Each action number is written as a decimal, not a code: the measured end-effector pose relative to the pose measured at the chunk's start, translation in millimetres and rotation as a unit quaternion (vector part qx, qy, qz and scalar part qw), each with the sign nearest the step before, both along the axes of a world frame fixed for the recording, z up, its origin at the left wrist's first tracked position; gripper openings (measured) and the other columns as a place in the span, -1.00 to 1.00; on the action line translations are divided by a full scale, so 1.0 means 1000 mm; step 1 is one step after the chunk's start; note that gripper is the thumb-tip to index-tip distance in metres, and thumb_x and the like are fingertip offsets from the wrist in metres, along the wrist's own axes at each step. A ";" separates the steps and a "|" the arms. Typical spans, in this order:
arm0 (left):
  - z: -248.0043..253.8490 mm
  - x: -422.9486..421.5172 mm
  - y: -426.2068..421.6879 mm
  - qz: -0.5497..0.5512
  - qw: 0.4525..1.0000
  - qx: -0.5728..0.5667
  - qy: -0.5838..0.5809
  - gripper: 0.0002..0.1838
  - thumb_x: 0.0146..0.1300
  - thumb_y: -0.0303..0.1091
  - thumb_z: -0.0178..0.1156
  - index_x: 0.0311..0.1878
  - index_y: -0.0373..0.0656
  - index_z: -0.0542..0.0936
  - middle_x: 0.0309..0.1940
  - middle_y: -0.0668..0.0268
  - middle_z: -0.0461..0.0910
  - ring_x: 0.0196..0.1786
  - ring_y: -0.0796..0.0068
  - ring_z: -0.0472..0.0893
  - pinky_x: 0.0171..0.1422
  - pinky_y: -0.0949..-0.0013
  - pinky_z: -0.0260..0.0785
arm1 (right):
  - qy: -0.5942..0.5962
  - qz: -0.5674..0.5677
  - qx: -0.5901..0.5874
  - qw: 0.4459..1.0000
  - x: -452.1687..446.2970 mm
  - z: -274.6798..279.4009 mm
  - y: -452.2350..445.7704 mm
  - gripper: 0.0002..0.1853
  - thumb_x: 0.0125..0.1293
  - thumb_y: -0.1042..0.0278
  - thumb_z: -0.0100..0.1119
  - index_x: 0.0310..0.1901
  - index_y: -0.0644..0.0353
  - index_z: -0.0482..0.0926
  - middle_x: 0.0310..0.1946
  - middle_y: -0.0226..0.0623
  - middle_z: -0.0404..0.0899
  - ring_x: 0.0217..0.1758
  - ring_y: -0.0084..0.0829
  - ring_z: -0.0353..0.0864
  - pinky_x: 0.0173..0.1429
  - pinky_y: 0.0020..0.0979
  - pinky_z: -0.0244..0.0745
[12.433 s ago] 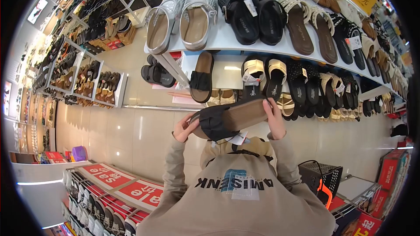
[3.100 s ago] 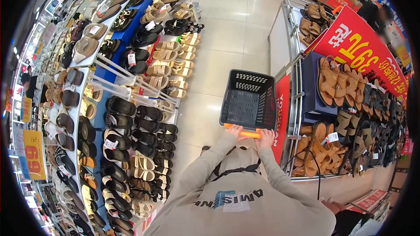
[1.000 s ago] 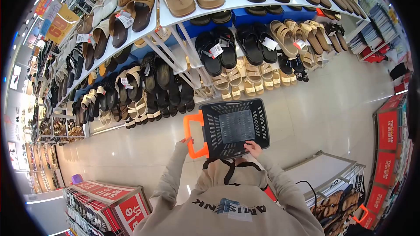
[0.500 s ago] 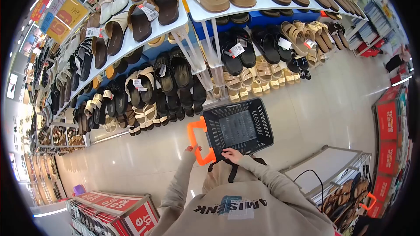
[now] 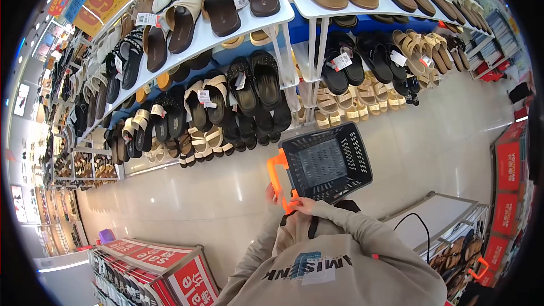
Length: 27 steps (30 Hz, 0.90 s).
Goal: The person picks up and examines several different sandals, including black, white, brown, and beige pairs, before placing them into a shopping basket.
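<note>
A black plastic basket [image 5: 326,164] with an orange handle [image 5: 276,177] stands just in front of my body, its inside bare. At the handle's left side, my left hand [image 5: 273,194] touches the orange bar, its fingers partly raised. My right hand [image 5: 302,205] is closed round the lower end of the handle, beside the basket's near corner. Beyond the basket rises a white shelf [image 5: 238,37] with sandals, several with price tags; black slippers [image 5: 252,90] stand on its lower tier.
Red sale signs [image 5: 190,280] top a rack at the lower left. At the lower right is a metal-framed stand [image 5: 433,215] with brown sandals and a black cable. Red boxes [image 5: 506,209] line the right edge. Tiled floor [image 5: 215,198] runs between the racks.
The basket has moved right in view and the shelf shoes have shifted right too. My right hand has gone from the basket's rim to the handle, nearer my left hand.
</note>
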<state>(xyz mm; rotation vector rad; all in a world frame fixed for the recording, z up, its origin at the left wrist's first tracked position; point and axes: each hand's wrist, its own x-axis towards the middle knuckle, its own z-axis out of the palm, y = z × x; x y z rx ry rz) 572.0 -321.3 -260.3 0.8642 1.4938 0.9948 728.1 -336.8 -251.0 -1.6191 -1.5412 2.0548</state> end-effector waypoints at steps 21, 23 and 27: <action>0.055 0.101 0.058 0.045 0.870 0.157 0.465 -0.43 0.24 -0.43 -0.01 0.32 -0.14 0.10 0.21 0.03 0.25 0.18 0.25 0.35 0.23 0.34 0.18 | 0.058 -0.260 -0.149 0.952 0.274 -0.109 0.016 -0.70 0.19 0.22 0.16 -0.12 0.20 0.46 -0.24 -0.23 0.57 -0.27 -0.43 0.57 -0.16 -0.42 0.48; 0.097 0.139 0.087 0.149 0.929 0.118 0.318 -0.48 0.26 -0.42 -0.02 0.30 -0.14 0.14 0.11 0.13 0.38 0.11 0.33 0.41 0.25 0.35 0.17 | -0.014 -0.133 -0.196 0.972 0.304 -0.063 0.053 -0.54 0.14 -0.07 0.16 -0.08 0.13 0.45 -0.22 -0.27 0.56 -0.25 -0.45 0.56 -0.21 -0.46 0.44; 0.103 0.200 0.168 0.006 0.991 0.130 0.025 -0.51 0.26 -0.32 0.05 0.24 -0.13 0.21 0.12 0.22 0.38 0.14 0.44 0.37 0.19 0.43 0.20 | 0.095 -0.145 -0.127 0.977 0.322 0.029 0.167 -0.45 0.15 -0.12 0.12 -0.02 0.17 0.38 -0.19 -0.25 0.54 -0.26 -0.44 0.54 -0.25 -0.45 0.46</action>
